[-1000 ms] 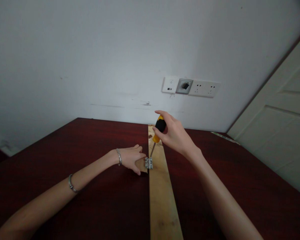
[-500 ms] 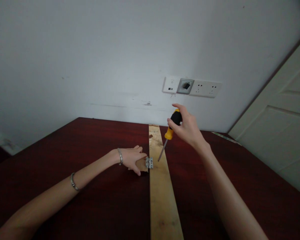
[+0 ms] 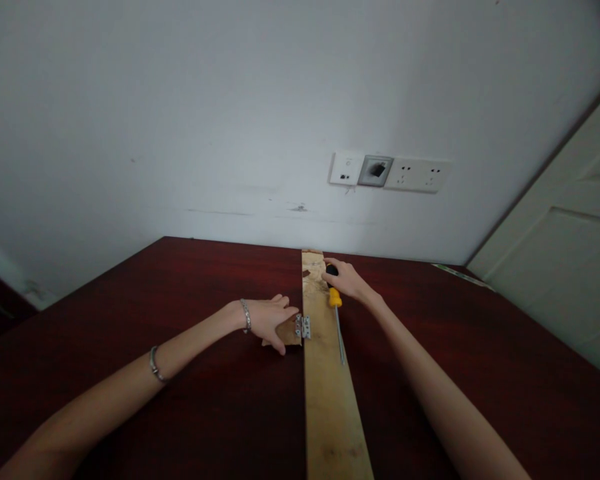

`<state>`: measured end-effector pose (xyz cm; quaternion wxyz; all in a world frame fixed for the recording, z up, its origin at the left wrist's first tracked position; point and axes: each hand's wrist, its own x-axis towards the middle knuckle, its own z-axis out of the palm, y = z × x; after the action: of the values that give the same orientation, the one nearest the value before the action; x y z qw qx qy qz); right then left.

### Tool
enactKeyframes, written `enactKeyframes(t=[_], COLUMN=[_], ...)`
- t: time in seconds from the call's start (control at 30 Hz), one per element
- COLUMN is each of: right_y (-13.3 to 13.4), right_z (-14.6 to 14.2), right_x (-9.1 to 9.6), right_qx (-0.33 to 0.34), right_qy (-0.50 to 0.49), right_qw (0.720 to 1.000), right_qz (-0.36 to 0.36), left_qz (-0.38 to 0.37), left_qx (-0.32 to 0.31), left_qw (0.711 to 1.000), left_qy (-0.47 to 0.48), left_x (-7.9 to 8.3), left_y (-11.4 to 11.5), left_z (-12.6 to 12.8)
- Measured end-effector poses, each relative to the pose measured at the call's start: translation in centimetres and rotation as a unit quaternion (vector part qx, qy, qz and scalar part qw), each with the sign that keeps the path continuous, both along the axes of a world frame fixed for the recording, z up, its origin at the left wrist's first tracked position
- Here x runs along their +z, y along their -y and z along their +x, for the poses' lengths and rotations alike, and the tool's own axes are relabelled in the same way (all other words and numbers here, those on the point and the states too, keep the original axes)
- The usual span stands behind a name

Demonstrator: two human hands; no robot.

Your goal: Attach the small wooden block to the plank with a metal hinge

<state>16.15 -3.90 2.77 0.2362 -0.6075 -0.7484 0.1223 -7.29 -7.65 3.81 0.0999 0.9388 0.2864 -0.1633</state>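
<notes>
A long pale wooden plank (image 3: 330, 407) lies on the dark red table (image 3: 205, 413), running away from me. A small metal hinge (image 3: 303, 327) joins its left edge to a small wooden block (image 3: 289, 331). My left hand (image 3: 270, 320) presses flat on that block, fingers spread. My right hand (image 3: 347, 280) is closed around the black and yellow handle of a screwdriver (image 3: 336, 313). The screwdriver lies low along the plank's right edge, its tip pointing toward me.
A white wall stands just behind the table, with a row of sockets (image 3: 390, 172) above the plank's far end. A pale door (image 3: 565, 267) is at the right. I wear bracelets on my left wrist and forearm.
My right hand lifted the screwdriver off the hinge, swung it right, then lowered it flat along the plank's right edge. My left hand stayed on the block.
</notes>
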Motion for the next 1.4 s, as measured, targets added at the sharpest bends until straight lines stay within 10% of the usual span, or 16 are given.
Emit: enactKeyframes(t=[0.63,1.4], right_y=[0.4,0.3], right_z=[-1.1,-0.7], right_x=[-1.7,-1.4], right_qx=[-0.010,0.019], right_qy=[0.018,-0.024], right_qw=[0.994,0.983], right_qz=[-0.106,-0.182], left_qz=[0.053,0.100], left_qx=[0.044,0.010], left_qw=[0.966,0.985], left_qy=[0.251,0.143], left_x=[-0.7,-1.6], left_y=[-0.6,-0.9], left_z=[0.9,4.3])
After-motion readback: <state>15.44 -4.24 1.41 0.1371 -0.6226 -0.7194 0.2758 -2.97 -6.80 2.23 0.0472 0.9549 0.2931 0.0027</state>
